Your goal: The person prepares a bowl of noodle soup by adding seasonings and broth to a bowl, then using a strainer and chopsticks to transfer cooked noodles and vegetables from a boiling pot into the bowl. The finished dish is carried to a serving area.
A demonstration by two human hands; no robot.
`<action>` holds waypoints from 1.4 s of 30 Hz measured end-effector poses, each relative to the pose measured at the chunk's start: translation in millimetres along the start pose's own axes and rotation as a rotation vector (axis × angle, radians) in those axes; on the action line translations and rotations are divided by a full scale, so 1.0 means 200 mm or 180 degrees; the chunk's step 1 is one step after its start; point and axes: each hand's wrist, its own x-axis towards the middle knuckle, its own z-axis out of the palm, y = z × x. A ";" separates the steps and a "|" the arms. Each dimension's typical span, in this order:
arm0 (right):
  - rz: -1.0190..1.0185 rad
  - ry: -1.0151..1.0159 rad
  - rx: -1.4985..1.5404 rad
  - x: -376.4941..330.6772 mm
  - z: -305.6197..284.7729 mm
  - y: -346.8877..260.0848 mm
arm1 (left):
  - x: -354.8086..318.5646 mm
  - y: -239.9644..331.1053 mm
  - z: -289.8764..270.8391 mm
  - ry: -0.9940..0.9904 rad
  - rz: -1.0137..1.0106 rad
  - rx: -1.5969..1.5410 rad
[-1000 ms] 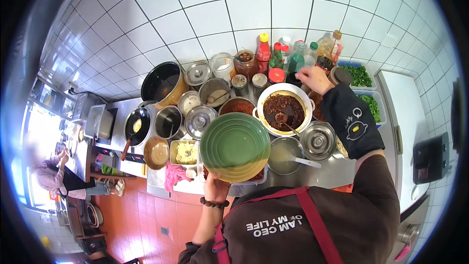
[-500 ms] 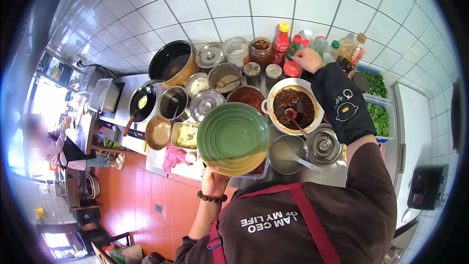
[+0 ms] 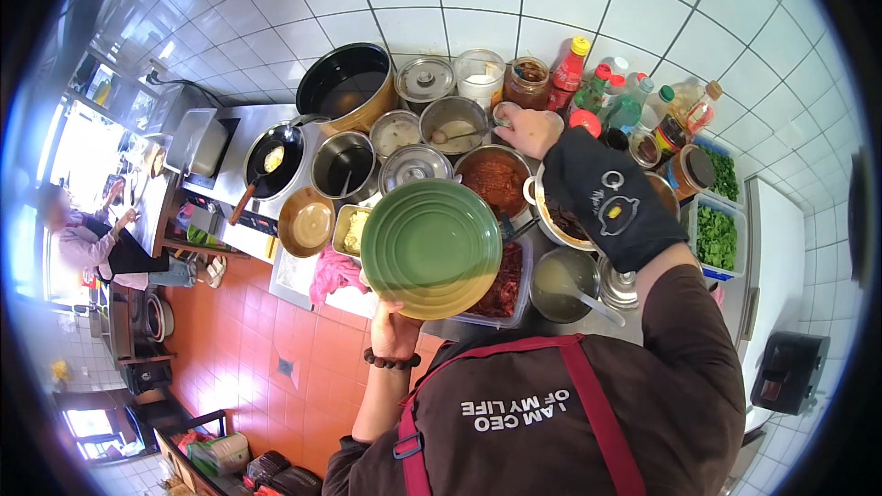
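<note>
My left hand (image 3: 393, 326) holds a wide green bowl (image 3: 432, 246) from underneath, level, in front of my chest; the bowl looks empty. My right hand (image 3: 525, 133) reaches over the counter to the back row. Its fingers rest at a small round tin (image 3: 503, 113) beside a steel pot with a spoon (image 3: 452, 124); its grip is hidden. A black sleeve cover with a cartoon figure (image 3: 611, 202) covers that forearm. Just below the hand stands a pot of red sauce (image 3: 493, 182).
Steel pots and lidded tins crowd the counter, along with a big black pot (image 3: 344, 87), a frying pan (image 3: 273, 158), sauce bottles (image 3: 625, 101), a tub of red meat (image 3: 503, 280) and crates of greens (image 3: 717, 234). Another person (image 3: 87, 243) works far left.
My right hand has moved left, from the red-capped jars and bottles to the small tin by the steel pot. The green bowl stays held in my left hand.
</note>
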 end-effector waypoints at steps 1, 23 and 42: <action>0.0014 0.0111 0.0002 0.10 0.17 0.09 | 0.00 0.02 -0.01 -0.0006 0.0025 0.0009; -0.0496 0.0257 0.1304 0.25 0.33 -0.02 | 0.14 0.14 -0.21 0.0201 0.0164 -0.0105; 0.0022 -0.0242 0.3446 -0.25 -0.42 -0.39 | 0.38 0.11 -0.05 -0.0199 0.0133 -0.0289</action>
